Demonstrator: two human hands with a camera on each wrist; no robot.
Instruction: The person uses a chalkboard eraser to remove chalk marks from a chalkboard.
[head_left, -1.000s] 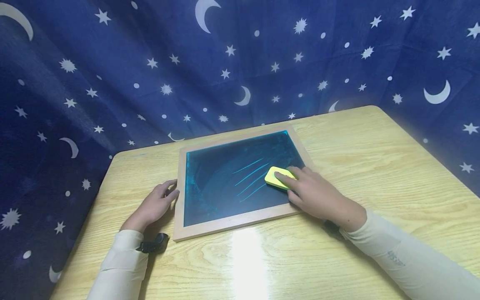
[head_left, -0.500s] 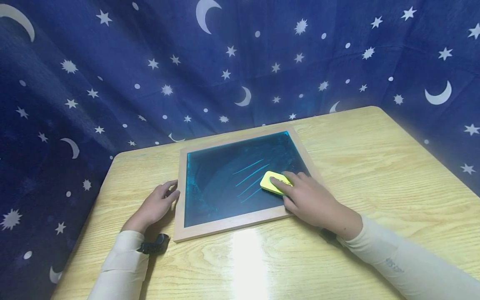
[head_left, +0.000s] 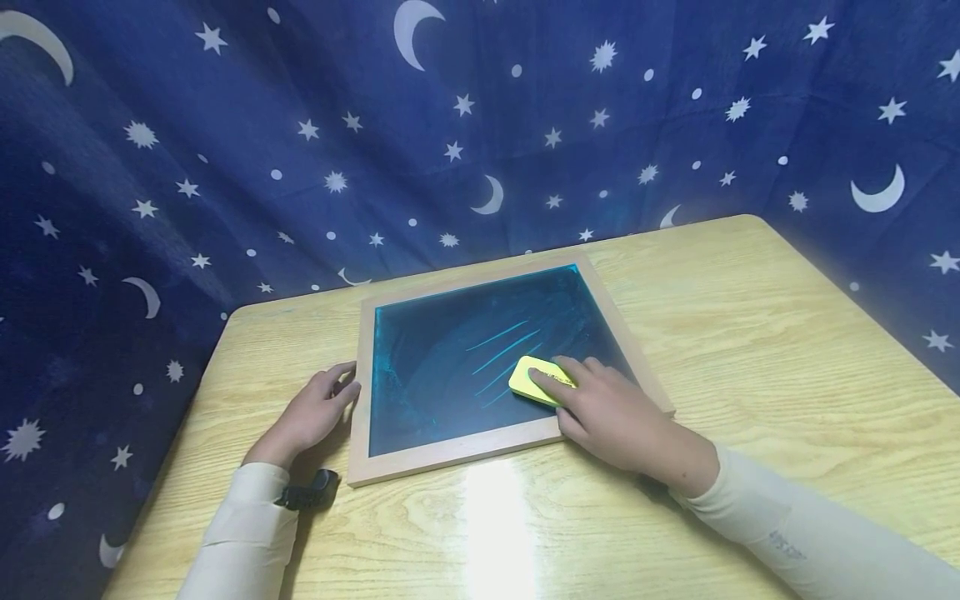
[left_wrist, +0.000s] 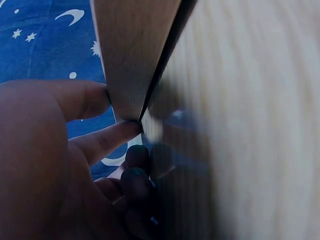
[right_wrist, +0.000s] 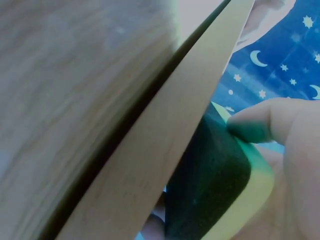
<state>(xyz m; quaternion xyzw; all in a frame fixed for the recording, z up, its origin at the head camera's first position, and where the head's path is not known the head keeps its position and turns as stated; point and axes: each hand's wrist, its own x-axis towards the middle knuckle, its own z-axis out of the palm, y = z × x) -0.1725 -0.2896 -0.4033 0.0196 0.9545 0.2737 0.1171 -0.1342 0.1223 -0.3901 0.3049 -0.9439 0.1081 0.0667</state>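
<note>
A small chalkboard (head_left: 420, 375) with a wooden frame lies on the table, bearing several slanted blue chalk lines (head_left: 501, 340). My right hand (head_left: 611, 412) grips a yellow chalkboard eraser (head_left: 527, 379) over the board's lower right, its left end overlapping the lower lines in the head view. From the right wrist, the eraser's dark felt side (right_wrist: 205, 175) shows close behind the frame's front edge (right_wrist: 150, 145), and the thumb (right_wrist: 255, 122) presses the yellow back. At the frame's left side, the thumb and a fingertip of my left hand (head_left: 315, 412) touch the wood (left_wrist: 132, 55).
The wooden table (head_left: 765, 350) extends around the board, with a glare patch (head_left: 498, 525) near its front. A blue curtain (head_left: 517, 125) with moons and stars hangs behind. A black strap device (head_left: 311, 492) sits at the left wrist.
My right hand has slid the eraser left and toward the front of the board, onto the ends of the lower chalk lines. The left hand stays in place.
</note>
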